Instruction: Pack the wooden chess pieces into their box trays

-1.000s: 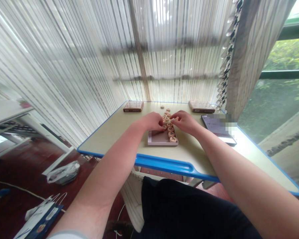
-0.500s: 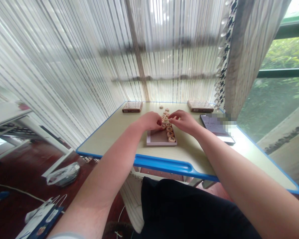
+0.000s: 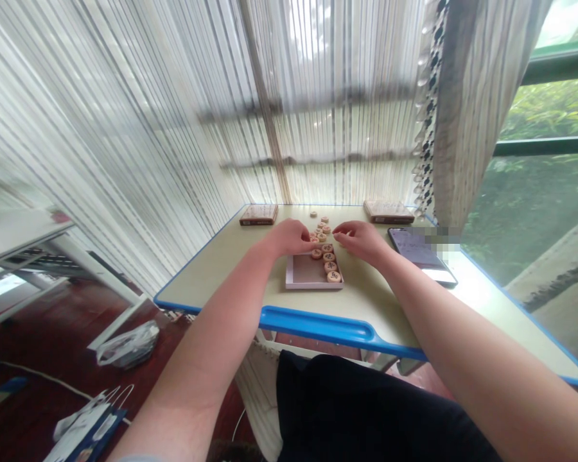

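Note:
A shallow pale box sits on the table, with several round wooden Chinese chess pieces lined along its right side and one more beside the column's far end. My left hand is over the box's far left corner, fingers curled with the tips at a chess piece just past the rim; the grip is partly hidden. To the right of the loose pieces is my right hand, its thumb and forefinger bent and slightly apart, with nothing visible between them. A few more pieces lie farther back.
Two flat boxes stand at the table's back corners. A phone lies at the right. A blue tray groove runs along the front edge. Striped curtains hang behind; bags are on the floor.
My left hand has let go of a chess piece inside the box and moved to the loose pieces beyond the rim. My right hand has drawn slightly right, away from the pieces.

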Demonstrator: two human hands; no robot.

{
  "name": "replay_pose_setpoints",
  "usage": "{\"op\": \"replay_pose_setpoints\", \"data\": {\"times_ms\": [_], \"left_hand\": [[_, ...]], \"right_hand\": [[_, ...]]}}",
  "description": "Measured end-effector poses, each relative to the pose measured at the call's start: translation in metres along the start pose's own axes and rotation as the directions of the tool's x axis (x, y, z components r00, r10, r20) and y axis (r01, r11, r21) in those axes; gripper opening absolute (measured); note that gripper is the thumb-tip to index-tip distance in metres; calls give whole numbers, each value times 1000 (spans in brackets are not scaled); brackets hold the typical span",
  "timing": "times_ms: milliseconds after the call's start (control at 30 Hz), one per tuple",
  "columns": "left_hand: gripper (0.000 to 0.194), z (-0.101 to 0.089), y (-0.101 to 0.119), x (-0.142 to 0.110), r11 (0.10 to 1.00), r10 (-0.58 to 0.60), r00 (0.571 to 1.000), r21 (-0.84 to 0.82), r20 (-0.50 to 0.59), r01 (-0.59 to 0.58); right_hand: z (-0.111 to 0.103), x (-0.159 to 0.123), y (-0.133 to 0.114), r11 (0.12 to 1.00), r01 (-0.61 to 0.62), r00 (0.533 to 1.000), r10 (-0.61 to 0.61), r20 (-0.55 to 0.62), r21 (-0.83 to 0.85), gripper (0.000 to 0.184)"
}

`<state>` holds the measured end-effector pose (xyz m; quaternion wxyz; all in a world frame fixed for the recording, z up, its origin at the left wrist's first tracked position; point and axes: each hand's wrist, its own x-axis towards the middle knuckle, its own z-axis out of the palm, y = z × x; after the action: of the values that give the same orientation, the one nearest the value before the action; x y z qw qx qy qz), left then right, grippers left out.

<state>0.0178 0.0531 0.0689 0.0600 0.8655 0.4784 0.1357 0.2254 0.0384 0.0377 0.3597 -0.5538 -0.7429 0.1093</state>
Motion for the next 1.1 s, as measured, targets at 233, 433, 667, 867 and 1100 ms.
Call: {"op": "replay_pose_setpoints", "data": {"times_ms": [233,433,667,867,1100], "left_hand": [[33,12,-49,15,945,-322,877,-66,-358,320],[39,31,-74,23,907,-419,868,-162,-268,388],[43,41,-73,29,898,-389,902,-296,-189,325],[50,41,-77,25,864,-457,842,-367,-287,343],[39,33,-65,27,935,-355,923,-74,-148,347]], "right_hand": [[3,0,9,999,24,998,-22,51,-45,25],[5,-4,12,998,40,998,-37,49,-58,30],[3,-3,12,998,20,1000,-21,-16,-54,29],[5,-5,16,999,19,998,-22,-60,-45,31],[11,2,18,994,33,995,-42,-89,-102,32]]}}
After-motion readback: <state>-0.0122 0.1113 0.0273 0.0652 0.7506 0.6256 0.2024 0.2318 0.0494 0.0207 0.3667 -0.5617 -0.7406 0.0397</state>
